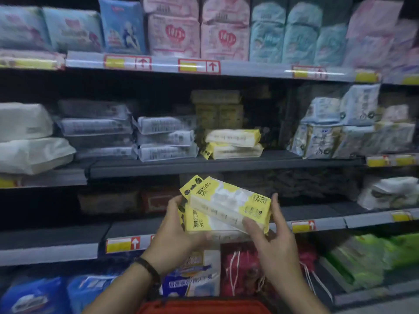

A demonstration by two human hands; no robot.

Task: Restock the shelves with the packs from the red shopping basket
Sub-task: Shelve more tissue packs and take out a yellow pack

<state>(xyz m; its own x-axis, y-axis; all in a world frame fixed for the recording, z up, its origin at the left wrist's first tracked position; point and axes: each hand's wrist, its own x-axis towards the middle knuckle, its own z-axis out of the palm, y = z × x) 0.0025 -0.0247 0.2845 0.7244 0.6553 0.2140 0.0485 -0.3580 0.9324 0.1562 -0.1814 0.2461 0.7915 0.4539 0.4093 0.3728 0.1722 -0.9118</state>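
Observation:
Two yellow-and-white wipe packs are held in front of the shelves, an upper pack [229,203] lying askew over a lower pack [199,223]. My left hand [179,234] grips their left end from below. My right hand [269,239] holds their right end, fingers curled round the corner. Two matching yellow packs [233,143] lie stacked on the middle shelf [204,165] straight above. The red shopping basket [201,307] shows only its rim at the bottom edge; its contents are hidden.
Grey wipe packs [165,139] are stacked left of the yellow ones, pale blue packs [340,132] to the right. There is bare shelf board right of the yellow stack. Pink and blue packs fill the top shelf; a lower shelf [68,243] juts out beneath my hands.

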